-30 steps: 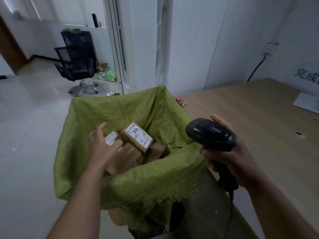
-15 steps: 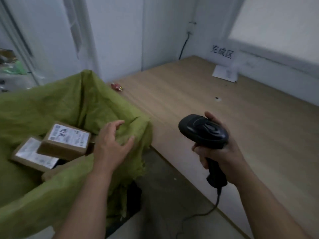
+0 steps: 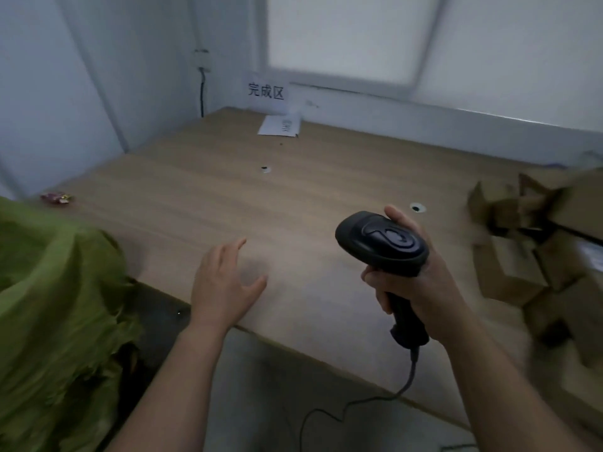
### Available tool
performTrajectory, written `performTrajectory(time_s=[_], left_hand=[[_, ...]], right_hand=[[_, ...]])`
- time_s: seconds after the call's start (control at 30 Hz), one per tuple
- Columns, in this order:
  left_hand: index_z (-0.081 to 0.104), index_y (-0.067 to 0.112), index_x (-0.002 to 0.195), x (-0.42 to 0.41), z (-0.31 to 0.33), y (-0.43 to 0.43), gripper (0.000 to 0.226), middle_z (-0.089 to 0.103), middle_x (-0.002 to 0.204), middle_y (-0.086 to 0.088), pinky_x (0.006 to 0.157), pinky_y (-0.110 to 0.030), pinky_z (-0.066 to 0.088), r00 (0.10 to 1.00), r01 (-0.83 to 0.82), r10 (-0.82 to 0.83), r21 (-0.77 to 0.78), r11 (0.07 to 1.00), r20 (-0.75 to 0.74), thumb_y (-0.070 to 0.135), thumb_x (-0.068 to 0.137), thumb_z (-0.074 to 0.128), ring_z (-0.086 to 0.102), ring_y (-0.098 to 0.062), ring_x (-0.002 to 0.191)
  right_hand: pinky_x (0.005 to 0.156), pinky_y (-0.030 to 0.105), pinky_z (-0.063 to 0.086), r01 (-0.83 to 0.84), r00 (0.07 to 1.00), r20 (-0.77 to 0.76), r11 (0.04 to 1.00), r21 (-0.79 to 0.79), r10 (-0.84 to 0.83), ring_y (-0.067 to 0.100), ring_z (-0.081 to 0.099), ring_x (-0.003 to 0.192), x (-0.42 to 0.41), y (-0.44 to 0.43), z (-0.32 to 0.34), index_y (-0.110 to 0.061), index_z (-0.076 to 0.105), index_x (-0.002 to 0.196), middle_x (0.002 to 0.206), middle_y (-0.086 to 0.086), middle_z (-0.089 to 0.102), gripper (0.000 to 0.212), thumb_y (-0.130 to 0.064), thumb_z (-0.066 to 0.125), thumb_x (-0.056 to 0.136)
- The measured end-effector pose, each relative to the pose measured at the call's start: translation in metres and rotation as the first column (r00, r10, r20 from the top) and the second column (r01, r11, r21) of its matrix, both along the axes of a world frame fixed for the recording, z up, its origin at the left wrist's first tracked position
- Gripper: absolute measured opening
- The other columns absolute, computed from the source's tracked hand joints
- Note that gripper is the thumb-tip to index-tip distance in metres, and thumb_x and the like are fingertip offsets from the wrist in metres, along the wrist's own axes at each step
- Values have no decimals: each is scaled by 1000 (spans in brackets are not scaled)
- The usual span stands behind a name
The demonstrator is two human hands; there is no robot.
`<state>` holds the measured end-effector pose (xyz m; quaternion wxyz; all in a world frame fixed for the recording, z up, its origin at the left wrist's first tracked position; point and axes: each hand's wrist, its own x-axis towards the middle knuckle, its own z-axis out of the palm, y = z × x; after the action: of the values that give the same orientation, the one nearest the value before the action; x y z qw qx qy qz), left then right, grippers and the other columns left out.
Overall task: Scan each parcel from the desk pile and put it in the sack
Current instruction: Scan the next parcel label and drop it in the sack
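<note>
1. The right hand (image 3: 421,282) is clamped on the handle of a black plastic handheld barcode scanner (image 3: 381,243). The fingers curl round the grip, and the scanner's head is tipped toward ten o'clock.
2. A thin black cable (image 3: 359,402) runs from the base of the handle toward seven o'clock, dropping below the desk edge.
3. The left hand (image 3: 225,285) is empty, palm down, with its fingers straight and spread apart. It sits over the near edge of the light wooden desk (image 3: 261,197); whether it touches the surface cannot be told.
4. The blurred pile of brown cardboard parcels (image 3: 535,256) lies on the desk at three o'clock from the right hand, near it but apart. It is well apart from the left hand, with the scanner between them.
5. The green woven sack (image 3: 55,305) stands off the desk's end at nine o'clock from the left hand, near but not touching. Its inside is hidden.
6. A small red wrapper (image 3: 55,198) lies on the desk at ten o'clock from the left hand.
7. At twelve o'clock, a white paper sheet (image 3: 279,125) lies at the back of the desk, below a white wall sign with dark characters (image 3: 266,93).
</note>
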<state>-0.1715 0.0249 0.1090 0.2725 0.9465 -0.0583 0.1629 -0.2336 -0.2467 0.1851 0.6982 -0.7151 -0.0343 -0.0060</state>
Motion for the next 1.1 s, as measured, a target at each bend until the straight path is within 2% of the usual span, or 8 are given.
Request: performTrajectory(time_s=[0.17, 0.3, 0.4, 0.6, 0.7, 0.9, 1.03, 1.1], left_hand=[[54, 11, 132, -25, -8, -129, 82, 57, 119, -15, 91, -45, 48, 988, 153, -151, 65, 986, -36, 63, 68, 46, 56, -36, 109], [46, 17, 140, -46, -8, -226, 71, 50, 133, -8, 101, -39, 41, 960, 271, -263, 81, 959, -101, 48, 80, 70, 48, -26, 122], [43, 20, 142, -59, -10, -286, 71, 48, 136, -4, 102, -34, 37, 931, 359, -350, 87, 929, -101, 47, 82, 69, 45, -22, 125], [33, 27, 147, -73, 4, -386, 73, 39, 143, 1, 101, -29, 36, 852, 520, -509, 85, 850, -125, 54, 86, 62, 38, -16, 130], [34, 28, 145, -82, 15, -436, 73, 41, 141, 0, 90, -25, 38, 782, 620, -607, 77, 780, -144, 57, 85, 63, 40, -16, 126], [32, 25, 143, -108, 22, -540, 86, 34, 145, -9, 98, -43, 42, 753, 640, -572, 159, 752, -325, 75, 77, 57, 34, -28, 133], [33, 22, 138, -113, 12, -578, 98, 21, 151, -13, 102, -62, 38, 756, 602, -470, 205, 771, -455, 85, 67, 55, 17, -40, 140], [28, 21, 143, -115, 8, -585, 99, 9, 157, -12, 103, -66, 34, 775, 567, -422, 222, 794, -471, 82, 70, 56, 5, -44, 144]], right_hand=[[42, 34, 46, 77, 995, 67, 996, 36, -80, 27, 54, 48, -47, -111, -13, -33, 39, 142, 115, 16, 60, 95, 21, 68, 70], [41, 33, 45, 142, 985, 93, 988, 64, -147, 26, 53, 48, -81, -183, -19, -35, 40, 140, 115, 13, 61, 93, 20, 68, 71], [41, 32, 46, 212, 973, 75, 975, 62, -217, 24, 54, 50, -104, -225, -17, -36, 40, 138, 117, 7, 61, 91, 19, 68, 70], [42, 33, 46, 361, 919, 150, 931, 52, -365, 19, 57, 49, -144, -296, -21, -33, 38, 140, 120, 17, 56, 92, -12, 85, 63], [43, 33, 47, 448, 879, 154, 892, 60, -452, 19, 59, 52, -165, -326, -25, -37, 41, 138, 125, 15, 55, 88, -8, 82, 66], [60, 20, 51, 546, 823, 136, 834, 82, -552, 10, 61, 76, -208, -374, -31, -61, 51, 121, 127, 1, 60, 94, -47, 94, 39], [44, 27, 47, 586, 788, 126, 797, 148, -603, 20, 56, 50, -225, -393, -39, -44, 46, 132, 115, 1, 65, 95, -9, 86, 54], [44, 28, 47, 599, 780, 119, 789, 139, -614, 21, 56, 50, -231, -397, -41, -37, 43, 137, 114, -1, 65, 96, -4, 82, 56]])
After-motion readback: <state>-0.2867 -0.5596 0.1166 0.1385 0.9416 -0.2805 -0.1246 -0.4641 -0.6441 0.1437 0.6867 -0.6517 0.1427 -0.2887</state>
